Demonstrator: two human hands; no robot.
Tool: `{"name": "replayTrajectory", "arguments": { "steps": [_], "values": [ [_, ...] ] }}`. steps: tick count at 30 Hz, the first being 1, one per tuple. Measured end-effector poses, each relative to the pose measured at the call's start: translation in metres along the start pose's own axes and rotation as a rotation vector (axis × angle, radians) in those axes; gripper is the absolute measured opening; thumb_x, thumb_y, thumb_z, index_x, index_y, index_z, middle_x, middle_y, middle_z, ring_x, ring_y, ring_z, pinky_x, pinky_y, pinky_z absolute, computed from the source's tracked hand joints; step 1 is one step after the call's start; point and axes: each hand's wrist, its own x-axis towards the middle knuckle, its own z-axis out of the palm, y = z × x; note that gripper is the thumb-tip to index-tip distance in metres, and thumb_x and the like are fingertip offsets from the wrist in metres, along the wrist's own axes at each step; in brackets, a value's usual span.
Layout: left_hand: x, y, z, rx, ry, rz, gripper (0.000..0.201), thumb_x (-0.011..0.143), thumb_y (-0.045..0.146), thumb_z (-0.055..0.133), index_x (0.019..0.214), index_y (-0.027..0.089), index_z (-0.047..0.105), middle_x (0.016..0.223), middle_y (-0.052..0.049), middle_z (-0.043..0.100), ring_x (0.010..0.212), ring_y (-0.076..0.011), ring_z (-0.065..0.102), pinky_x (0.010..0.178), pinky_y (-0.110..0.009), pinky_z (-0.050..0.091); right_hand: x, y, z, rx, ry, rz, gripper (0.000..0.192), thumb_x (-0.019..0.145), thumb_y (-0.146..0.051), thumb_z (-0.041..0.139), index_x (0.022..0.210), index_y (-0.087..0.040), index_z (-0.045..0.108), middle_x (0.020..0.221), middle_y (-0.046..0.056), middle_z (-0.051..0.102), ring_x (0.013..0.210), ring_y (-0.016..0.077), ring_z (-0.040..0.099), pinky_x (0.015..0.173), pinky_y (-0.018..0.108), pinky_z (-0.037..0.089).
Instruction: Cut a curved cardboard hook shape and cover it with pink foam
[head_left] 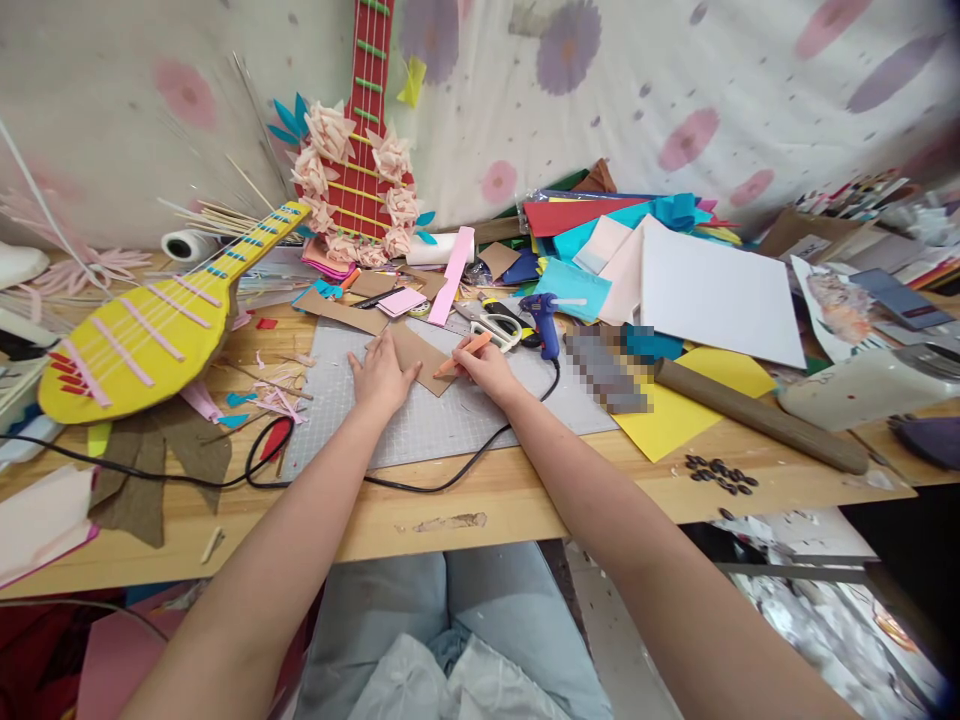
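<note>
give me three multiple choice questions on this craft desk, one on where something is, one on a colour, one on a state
1. Where does the brown cardboard piece lie?
A on the grey cutting mat
B on the floor
C on the white sheet

2. What colour is the body of the cardboard guitar lying at the left?
A blue
B yellow
C black

3. What is the right hand doing?
A resting empty
B holding scissors
C holding an orange tool

Answers: 1 A, the card lies flat on the mat under the left hand; 2 B, its face is yellow; 3 C, the fingers grip the tool, tip on the card.
</note>
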Motion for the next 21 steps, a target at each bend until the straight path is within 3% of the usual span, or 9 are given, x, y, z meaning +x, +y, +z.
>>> {"name": "replayTrajectory", "arguments": {
  "steps": [6,11,17,21],
  "values": [
    [-0.0002,0.0003,-0.0007,0.002,-0.002,0.000,0.068,0.080,0.043,0.043,0.137,0.014,0.022,0.136,-0.015,0.039,0.129,-0.0252,0.029,0.106,-0.053,0.011,-0.0019,-0.0010,-0.0005,-0.041,-0.020,-0.001,0.010,0.069,-0.026,0.048,0.066,-0.017,0.047,0.051,-0.003,0.054,0.046,0.0080,0.046,0.045,0.019,0.033],
    [-0.0005,0.0009,-0.0017,0.009,-0.009,-0.006,0.069,0.080,0.042,0.043,0.138,0.014,0.021,0.136,-0.016,0.039,0.130,-0.0256,0.029,0.106,-0.053,0.011,-0.0060,-0.0049,-0.0034,0.008,-0.160,0.024,0.010,0.067,-0.022,0.048,0.059,-0.017,0.047,0.043,-0.003,0.050,0.042,0.0081,0.043,0.043,0.020,0.033],
    [-0.0005,0.0005,-0.0014,0.010,0.000,0.001,0.068,0.080,0.043,0.043,0.138,0.015,0.022,0.136,-0.015,0.040,0.129,-0.0255,0.029,0.106,-0.052,0.013,-0.0051,-0.0055,-0.0019,0.063,-0.064,-0.008,0.010,0.070,-0.027,0.049,0.066,-0.018,0.045,0.051,-0.003,0.053,0.047,0.0082,0.047,0.046,0.019,0.034],
    [-0.0003,-0.0001,-0.0005,0.000,0.004,0.005,0.068,0.080,0.043,0.044,0.137,0.014,0.023,0.136,-0.015,0.040,0.129,-0.0254,0.030,0.106,-0.053,0.013,-0.0060,-0.0056,0.0009,0.081,-0.067,-0.036,0.014,0.071,-0.032,0.049,0.071,-0.018,0.045,0.054,-0.003,0.054,0.045,0.0071,0.044,0.044,0.019,0.033]
  ]
}}
